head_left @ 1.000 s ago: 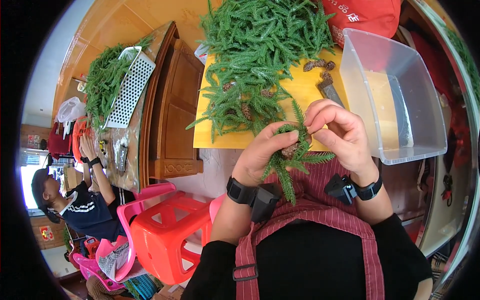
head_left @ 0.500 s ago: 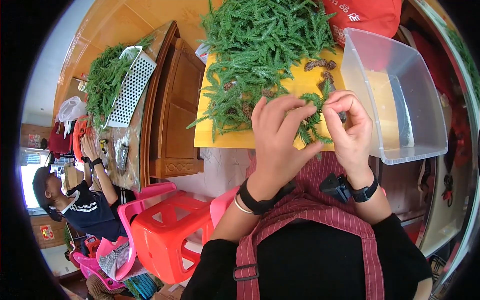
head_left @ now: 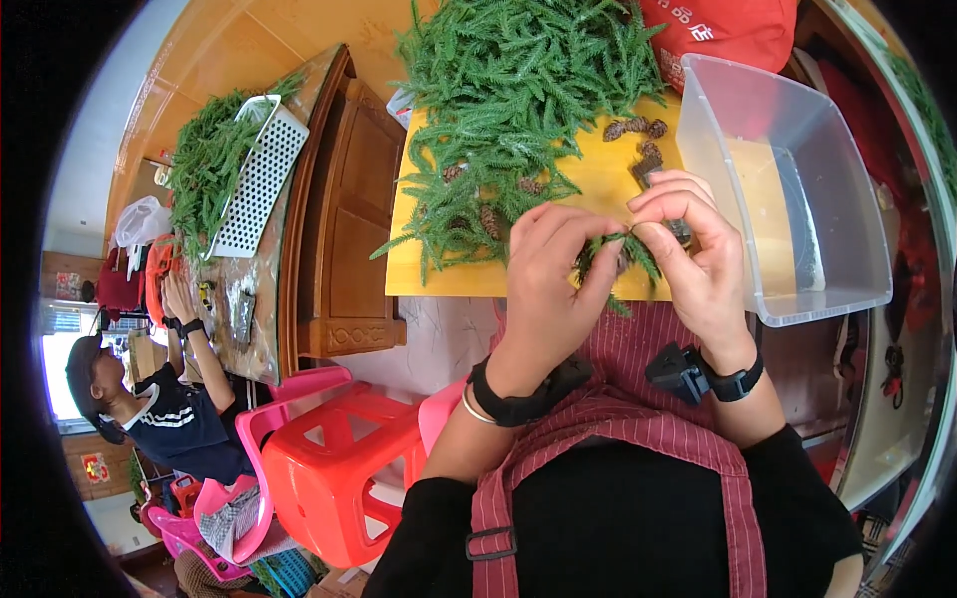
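Note:
Over the near edge of the yellow tabletop [head_left: 414, 271], my left hand [head_left: 553, 289] is closed around a small artificial pine sprig [head_left: 644, 263], its green needles poking out below the fingers. My right hand [head_left: 698, 254] meets it, thumb and forefinger pinched together at the top of the sprig; what exactly they grip there is too small to make out. Part of the sprig is hidden behind my fingers. A large heap of green pine sprigs [head_left: 528, 85] covers the back of the table, with brown pine cones [head_left: 489, 221] among its nearer stems.
More pine cones [head_left: 634, 129] lie right of the heap. A clear plastic bin [head_left: 723, 189] stands at the right, a red bag [head_left: 733, 35] behind it. At left are a red stool [head_left: 329, 468], a white perforated basket [head_left: 264, 174] with greenery, and a co-worker [head_left: 179, 409] at another table.
My left hand's spread fingers have closed in on the sprig. The sprig's upper tip no longer stands up between my hands, and my right hand has turned slightly, still pinching.

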A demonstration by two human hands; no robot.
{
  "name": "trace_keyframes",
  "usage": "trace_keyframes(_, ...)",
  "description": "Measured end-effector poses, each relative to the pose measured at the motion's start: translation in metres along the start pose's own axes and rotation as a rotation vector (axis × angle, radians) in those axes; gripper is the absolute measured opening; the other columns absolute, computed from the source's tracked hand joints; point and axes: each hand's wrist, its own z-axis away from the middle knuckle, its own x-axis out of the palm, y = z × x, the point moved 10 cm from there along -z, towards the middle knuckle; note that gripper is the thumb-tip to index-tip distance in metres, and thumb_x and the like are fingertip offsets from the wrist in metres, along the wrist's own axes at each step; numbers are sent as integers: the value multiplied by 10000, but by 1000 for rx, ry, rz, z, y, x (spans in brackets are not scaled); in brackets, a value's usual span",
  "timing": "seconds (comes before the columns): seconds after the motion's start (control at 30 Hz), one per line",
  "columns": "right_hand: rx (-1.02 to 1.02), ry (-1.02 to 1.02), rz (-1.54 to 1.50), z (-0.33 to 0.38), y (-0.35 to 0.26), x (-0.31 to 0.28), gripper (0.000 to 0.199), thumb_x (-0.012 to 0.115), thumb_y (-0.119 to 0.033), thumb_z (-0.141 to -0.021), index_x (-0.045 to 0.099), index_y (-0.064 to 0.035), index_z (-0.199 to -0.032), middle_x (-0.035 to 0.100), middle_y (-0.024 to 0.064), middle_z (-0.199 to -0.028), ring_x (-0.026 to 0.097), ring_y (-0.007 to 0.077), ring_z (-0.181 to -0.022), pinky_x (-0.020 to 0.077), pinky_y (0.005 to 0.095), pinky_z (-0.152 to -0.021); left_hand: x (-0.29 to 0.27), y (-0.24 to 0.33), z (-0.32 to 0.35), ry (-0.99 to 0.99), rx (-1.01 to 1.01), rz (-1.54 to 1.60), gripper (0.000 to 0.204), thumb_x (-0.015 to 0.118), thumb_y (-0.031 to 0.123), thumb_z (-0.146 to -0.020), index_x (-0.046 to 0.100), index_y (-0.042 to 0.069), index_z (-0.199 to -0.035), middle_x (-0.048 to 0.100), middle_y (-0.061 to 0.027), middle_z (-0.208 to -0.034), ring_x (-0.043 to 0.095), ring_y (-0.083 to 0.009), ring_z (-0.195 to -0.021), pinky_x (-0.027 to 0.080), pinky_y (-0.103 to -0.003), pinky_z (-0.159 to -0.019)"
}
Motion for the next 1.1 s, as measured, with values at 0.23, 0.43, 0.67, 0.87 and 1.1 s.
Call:
trace_keyframes(0.23, 13, -292, -193, -2, -2, 17, 72, 585, -85, -761, 576, -14, -753, 577, 71, -845, 461, 244, -1020, 302, 387, -943, 42, -32, 28, -554, -685, 980, 86, 573, 35, -797, 561, 11, -879, 573, -12, -863, 518, -76, -791, 427, -232, -697)
trace_keyframes(0.43, 117, -357, -377, 5, 7, 27, 123, 595, -133, -779, 596, -11, -793, 579, 76, -876, 468, 240, -1027, 300, 381, -953, 41, -32, 30, -562, -628, 971, 72, 562, 62, -814, 562, 21, -874, 570, -15, -877, 500, -73, -814, 397, -213, -732)
trace_keyframes(0.67, 461, -223, -648, 22, 31, 30, 199, 545, -173, -847, 579, -1, -940, 561, 82, -993, 479, 197, -1041, 334, 328, -925, 37, -34, 29, -511, -636, 935, 92, 577, 83, -814, 569, 23, -883, 570, -15, -875, 493, -70, -817, 382, -209, -736)
trace_keyframes(0.87, 421, -261, -614, 23, 31, 34, 182, 534, -183, -856, 577, -10, -897, 568, 73, -955, 478, 186, -1026, 338, 325, -915, 38, -32, 27, -519, -614, 944, 81, 578, 80, -817, 572, 30, -881, 568, 1, -865, 485, -55, -787, 382, -200, -705)
trace_keyframes(1.1, 410, -268, -699, 22, 28, 39, 176, 535, -189, -857, 578, -21, -829, 564, 62, -914, 468, 185, -1005, 330, 318, -906, 40, -32, 29, -540, -640, 916, 53, 575, 62, -822, 552, 35, -860, 524, 38, -821, 462, -21, -729, 375, -173, -631)
